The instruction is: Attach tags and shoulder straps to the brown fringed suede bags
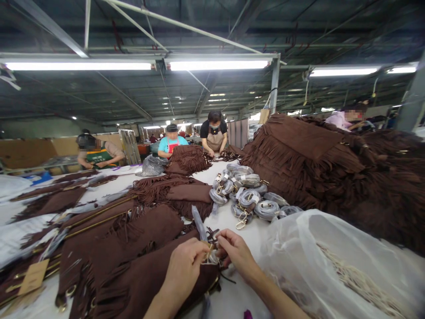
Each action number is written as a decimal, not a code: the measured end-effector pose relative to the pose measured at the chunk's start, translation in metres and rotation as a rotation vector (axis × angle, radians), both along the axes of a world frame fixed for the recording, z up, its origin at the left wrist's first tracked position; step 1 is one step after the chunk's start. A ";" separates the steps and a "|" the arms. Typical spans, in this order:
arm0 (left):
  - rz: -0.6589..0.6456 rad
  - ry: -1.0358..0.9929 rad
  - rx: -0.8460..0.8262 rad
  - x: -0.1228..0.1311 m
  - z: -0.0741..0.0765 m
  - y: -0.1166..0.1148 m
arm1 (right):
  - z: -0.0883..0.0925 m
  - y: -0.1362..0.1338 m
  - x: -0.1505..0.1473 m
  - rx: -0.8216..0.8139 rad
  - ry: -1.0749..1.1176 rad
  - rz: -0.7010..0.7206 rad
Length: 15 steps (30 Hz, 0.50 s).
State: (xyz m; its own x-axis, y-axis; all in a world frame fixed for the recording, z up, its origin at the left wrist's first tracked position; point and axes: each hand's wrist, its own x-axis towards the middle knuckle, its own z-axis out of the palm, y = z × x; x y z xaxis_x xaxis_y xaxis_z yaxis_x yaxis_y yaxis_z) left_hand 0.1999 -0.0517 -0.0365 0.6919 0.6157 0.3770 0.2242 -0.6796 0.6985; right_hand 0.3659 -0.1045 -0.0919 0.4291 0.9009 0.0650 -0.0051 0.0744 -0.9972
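My left hand [186,263] is closed in a pinch over the end of a dark brown fringed bag [149,270]. A thin pale strip or cord [210,253] shows at its fingertips. Facing it, my right hand [237,252] is also pinched, its fingers close to the left ones. What its fingertips grip is too small to make out. Around the fingers are thin dark brown laces [211,232] and some see-through wrapping. A grey wrapped strip [198,221] sticks up just behind. More brown bags [133,226] with gold zips lie to the left.
Plastic-wrapped coiled straps [249,197] with gold clasps lie ahead. At right, a translucent plastic bag [312,248] holds cream cords [361,279], before a tall pile of brown fringed bags [299,155]. A cardboard tag [33,277] lies left. Several co-workers stand beyond, one in a brown apron [215,141].
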 end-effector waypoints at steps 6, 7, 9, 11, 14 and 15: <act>0.156 -0.201 0.257 -0.033 0.052 -0.019 | -0.009 0.002 0.019 -0.007 -0.076 -0.066; 0.133 -0.246 0.202 -0.039 0.056 -0.025 | -0.010 0.002 0.020 -0.005 -0.083 -0.072; 0.039 -0.210 0.094 -0.052 0.054 -0.034 | -0.011 0.002 0.021 -0.002 -0.090 -0.081; -0.081 -0.009 0.101 -0.066 0.040 -0.037 | -0.012 0.002 0.021 -0.002 -0.091 -0.087; -0.100 0.388 0.393 -0.087 -0.002 -0.027 | -0.013 0.002 0.022 -0.005 -0.087 -0.091; -0.058 0.512 0.516 -0.093 -0.018 -0.021 | -0.013 0.001 0.022 -0.006 -0.087 -0.091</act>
